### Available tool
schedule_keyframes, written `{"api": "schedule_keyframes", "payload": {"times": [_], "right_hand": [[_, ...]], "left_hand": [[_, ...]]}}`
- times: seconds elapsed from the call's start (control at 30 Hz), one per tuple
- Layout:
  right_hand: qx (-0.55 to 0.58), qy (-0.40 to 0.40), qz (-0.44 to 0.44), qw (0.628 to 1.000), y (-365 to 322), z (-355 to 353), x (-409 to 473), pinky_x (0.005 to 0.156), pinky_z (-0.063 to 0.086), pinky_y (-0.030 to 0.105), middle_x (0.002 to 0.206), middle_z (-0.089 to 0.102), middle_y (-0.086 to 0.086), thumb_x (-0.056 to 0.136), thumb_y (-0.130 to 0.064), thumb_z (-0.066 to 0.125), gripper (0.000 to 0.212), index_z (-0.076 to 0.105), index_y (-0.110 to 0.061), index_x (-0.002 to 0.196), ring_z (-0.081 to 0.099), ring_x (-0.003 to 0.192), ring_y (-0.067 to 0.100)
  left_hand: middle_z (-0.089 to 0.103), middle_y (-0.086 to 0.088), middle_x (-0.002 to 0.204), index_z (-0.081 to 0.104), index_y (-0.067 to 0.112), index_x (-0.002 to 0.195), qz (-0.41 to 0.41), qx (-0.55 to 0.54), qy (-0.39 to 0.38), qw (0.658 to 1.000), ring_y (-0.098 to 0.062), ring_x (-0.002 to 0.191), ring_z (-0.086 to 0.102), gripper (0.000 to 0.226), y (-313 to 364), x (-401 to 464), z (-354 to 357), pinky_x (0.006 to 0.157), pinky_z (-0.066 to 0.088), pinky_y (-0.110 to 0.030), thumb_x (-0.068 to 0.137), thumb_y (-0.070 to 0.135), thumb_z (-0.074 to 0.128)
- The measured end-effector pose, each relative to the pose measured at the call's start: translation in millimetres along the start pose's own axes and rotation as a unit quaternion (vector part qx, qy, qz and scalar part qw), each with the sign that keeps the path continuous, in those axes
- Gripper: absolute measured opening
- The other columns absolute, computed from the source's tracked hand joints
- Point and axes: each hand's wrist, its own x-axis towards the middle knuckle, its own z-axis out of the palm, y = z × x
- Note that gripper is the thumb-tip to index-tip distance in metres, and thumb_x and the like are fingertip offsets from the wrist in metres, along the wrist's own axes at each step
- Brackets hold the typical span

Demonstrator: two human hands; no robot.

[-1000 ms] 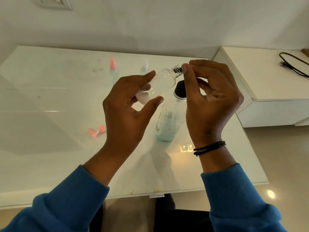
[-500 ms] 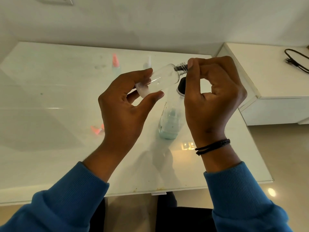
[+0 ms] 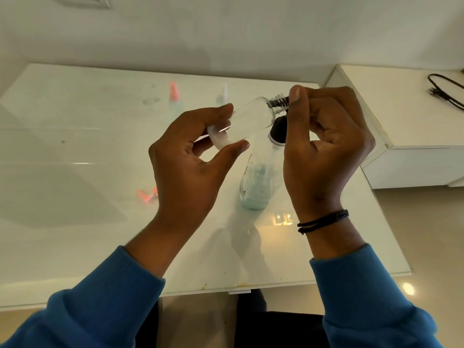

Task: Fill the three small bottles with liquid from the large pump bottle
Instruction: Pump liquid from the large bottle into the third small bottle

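Small btl (image 3: 247, 120) tilt unchanged, empty, pump btl (image 3: 258, 187) part-full.

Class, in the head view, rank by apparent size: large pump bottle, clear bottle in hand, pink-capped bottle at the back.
1. large pump bottle
2. clear bottle, nearer the camera, so unsure
3. pink-capped bottle, farthest away

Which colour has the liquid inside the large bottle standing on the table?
Pale blue-green; the liquid fills the bottom of the large bottle, seen in the head view.

Small bottle (image 3: 247, 121) – clear glossy plastic (threaded neck); table (image 3: 75, 146) – glossy glass
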Motion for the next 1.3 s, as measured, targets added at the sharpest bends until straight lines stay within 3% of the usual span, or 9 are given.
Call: {"api": "schedule_keyframes", "payload": {"times": [0.17, 0.57, 0.7, 0.87, 0.93, 1.07, 1.2, 1.3], "right_hand": [[0.003, 0.002, 0.003, 1.000, 0.5, 2.6, -2.8, 0.062, 0.057, 0.035, 0.085, 0.062, -0.002, 0.099, -0.006, 0.065, 0.023, 0.074, 0.000, 0.078, 0.064, 0.075, 0.014], [0.023, 0.016, 0.038, 0.999, 2.6, 6.6, -2.4, 0.062, 0.055, 0.031, 0.082, 0.057, -0.007, 0.098, -0.004, 0.067, 0.022, 0.071, -0.003, 0.076, 0.056, 0.075, 0.000], [0.023, 0.011, 0.043, 0.999, 1.1, 3.4, 2.3, 0.063, 0.052, 0.024, 0.080, 0.059, -0.004, 0.098, -0.008, 0.066, 0.023, 0.071, -0.004, 0.076, 0.054, 0.075, -0.002], [0.040, 0.009, 0.056, 0.998, 0.1, 5.9, -2.8, 0.066, 0.053, 0.022, 0.084, 0.057, -0.012, 0.098, -0.006, 0.066, 0.018, 0.066, -0.018, 0.085, 0.058, 0.076, 0.000], [0.040, 0.011, 0.057, 0.997, 0.7, 6.6, -3.5, 0.066, 0.053, 0.022, 0.084, 0.057, -0.011, 0.098, -0.005, 0.066, 0.018, 0.067, -0.016, 0.084, 0.058, 0.076, -0.001], [0.022, 0.010, 0.046, 0.999, 0.6, 5.1, 2.4, 0.063, 0.054, 0.031, 0.079, 0.060, -0.004, 0.098, -0.009, 0.067, 0.023, 0.071, -0.005, 0.076, 0.057, 0.074, 0.007], [0.011, 0.014, 0.034, 0.999, 0.6, 5.1, 0.5, 0.064, 0.053, 0.050, 0.081, 0.058, -0.014, 0.098, -0.012, 0.067, 0.023, 0.071, -0.008, 0.076, 0.059, 0.074, 0.012], [0.014, 0.021, 0.038, 0.999, 2.4, 7.5, -4.1, 0.063, 0.051, 0.052, 0.081, 0.058, -0.010, 0.098, -0.009, 0.066, 0.022, 0.070, -0.007, 0.076, 0.058, 0.075, 0.013]], "left_hand": [[0.074, -0.005, 0.115, 0.070, 0.001, 0.119, -0.031, -0.013, 0.006, 0.999, -0.020, 0.105, 0.073, 0.044, 2.1, 0.3, -0.7, 0.091, 0.061, -0.034, 0.081, 0.012, 0.088], [0.074, -0.006, 0.116, 0.070, 0.000, 0.121, -0.006, 0.012, 0.004, 1.000, -0.020, 0.105, 0.073, 0.044, 3.3, -1.5, -1.2, 0.091, 0.061, -0.033, 0.083, 0.013, 0.087], [0.073, -0.006, 0.117, 0.069, 0.000, 0.121, 0.006, 0.016, 0.002, 1.000, -0.019, 0.105, 0.073, 0.044, 4.3, -1.8, -0.2, 0.091, 0.061, -0.031, 0.083, 0.013, 0.086], [0.073, -0.006, 0.116, 0.069, -0.001, 0.121, 0.015, 0.023, 0.000, 1.000, -0.019, 0.104, 0.073, 0.043, 4.8, -0.7, -1.3, 0.090, 0.061, -0.030, 0.083, 0.013, 0.087], [0.073, -0.006, 0.116, 0.070, 0.000, 0.121, 0.016, 0.026, 0.002, 1.000, -0.020, 0.104, 0.073, 0.043, 4.3, -1.2, -1.7, 0.090, 0.061, -0.031, 0.083, 0.013, 0.087], [0.073, -0.007, 0.117, 0.069, 0.000, 0.122, 0.002, 0.016, 0.004, 1.000, -0.021, 0.105, 0.073, 0.044, 3.8, -1.4, -0.7, 0.090, 0.062, -0.035, 0.083, 0.014, 0.086], [0.073, -0.008, 0.118, 0.069, 0.000, 0.122, 0.000, 0.015, 0.003, 1.000, -0.021, 0.106, 0.073, 0.044, 4.2, -2.2, -0.4, 0.091, 0.062, -0.034, 0.084, 0.014, 0.086], [0.073, -0.007, 0.116, 0.070, 0.000, 0.121, 0.003, 0.023, 0.003, 1.000, -0.021, 0.105, 0.073, 0.044, 4.2, -2.6, -1.4, 0.090, 0.061, -0.032, 0.083, 0.014, 0.086]]}}
